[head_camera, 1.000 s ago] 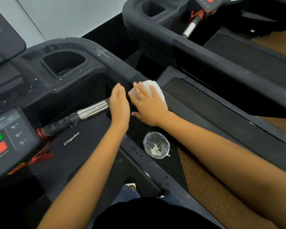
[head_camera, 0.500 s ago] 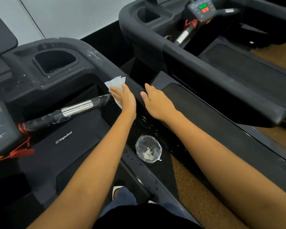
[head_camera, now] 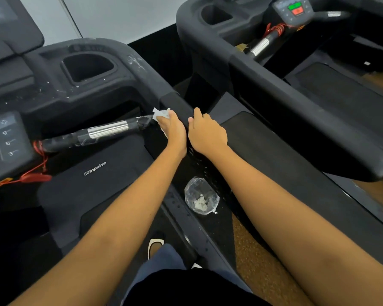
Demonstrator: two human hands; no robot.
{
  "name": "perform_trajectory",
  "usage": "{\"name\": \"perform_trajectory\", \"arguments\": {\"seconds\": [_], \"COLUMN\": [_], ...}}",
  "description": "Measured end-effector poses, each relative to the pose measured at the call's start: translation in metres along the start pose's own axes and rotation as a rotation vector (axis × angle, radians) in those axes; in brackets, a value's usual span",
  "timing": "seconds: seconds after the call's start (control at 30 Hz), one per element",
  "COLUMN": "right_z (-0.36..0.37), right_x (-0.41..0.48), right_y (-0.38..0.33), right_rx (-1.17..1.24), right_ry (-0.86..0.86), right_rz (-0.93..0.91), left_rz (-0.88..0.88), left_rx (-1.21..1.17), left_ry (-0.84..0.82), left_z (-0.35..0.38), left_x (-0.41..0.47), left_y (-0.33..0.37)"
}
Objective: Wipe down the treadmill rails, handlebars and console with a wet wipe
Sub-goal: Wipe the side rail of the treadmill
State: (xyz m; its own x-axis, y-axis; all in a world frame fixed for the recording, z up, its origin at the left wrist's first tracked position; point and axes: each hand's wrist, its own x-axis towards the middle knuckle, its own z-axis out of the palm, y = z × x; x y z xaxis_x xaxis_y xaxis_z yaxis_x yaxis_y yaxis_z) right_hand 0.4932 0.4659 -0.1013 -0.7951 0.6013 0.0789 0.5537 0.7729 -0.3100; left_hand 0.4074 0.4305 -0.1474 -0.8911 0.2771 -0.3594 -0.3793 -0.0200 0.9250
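since the earlier frame the wipe [head_camera: 161,114] has passed from right hand [head_camera: 207,134] to left hand [head_camera: 174,129]. head view: left fingers pinch the wipe against the handlebar [head_camera: 107,130] end at the side rail [head_camera: 179,104]; right hand rests on the rail, fingers loosely curled, holding nothing.

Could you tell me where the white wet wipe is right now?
The white wet wipe is under the left hand, against the right end of the black-and-chrome handlebar.
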Motion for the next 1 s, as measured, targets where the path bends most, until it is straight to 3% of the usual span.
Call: {"name": "perform_trajectory", "arguments": {"seconds": [0.2,0.3,0.37,0.53,0.67,0.73,0.83,1.0], "right_z": [0.004,0.0,-0.001,0.0,0.005,0.006,0.004,0.002], "right_x": [-0.004,-0.006,-0.01,-0.013,-0.01,-0.009,-0.008,-0.013], "right_y": [-0.001,0.003,0.01,0.008,-0.008,-0.008,-0.005,-0.005], "right_rx": [-0.073,-0.092,-0.101,-0.126,-0.127,-0.1,-0.065,-0.073], "right_ry": [0.009,-0.042,-0.073,-0.068,-0.04,-0.038,-0.034,-0.028], "right_rz": [0.0,-0.038,-0.074,-0.011,0.11,0.118,0.119,0.103], "left_rz": [0.025,0.186,0.201,0.066,-0.203,-0.325,-0.367,-0.45], "left_rx": [0.0,0.019,-0.019,-0.061,-0.302,-0.302,-0.291,-0.295], "left_ry": [-0.185,-0.004,0.101,0.198,-0.133,-0.219,-0.199,-0.079], "left_z": [-0.016,-0.025,-0.024,0.002,-0.003,-0.007,-0.007,-0.011], "left_x": [-0.042,-0.035,-0.023,-0.019,-0.036,-0.042,-0.024,0.003], "left_y": [-0.023,-0.021,-0.013,-0.001,-0.045,-0.062,-0.066,0.002]}}
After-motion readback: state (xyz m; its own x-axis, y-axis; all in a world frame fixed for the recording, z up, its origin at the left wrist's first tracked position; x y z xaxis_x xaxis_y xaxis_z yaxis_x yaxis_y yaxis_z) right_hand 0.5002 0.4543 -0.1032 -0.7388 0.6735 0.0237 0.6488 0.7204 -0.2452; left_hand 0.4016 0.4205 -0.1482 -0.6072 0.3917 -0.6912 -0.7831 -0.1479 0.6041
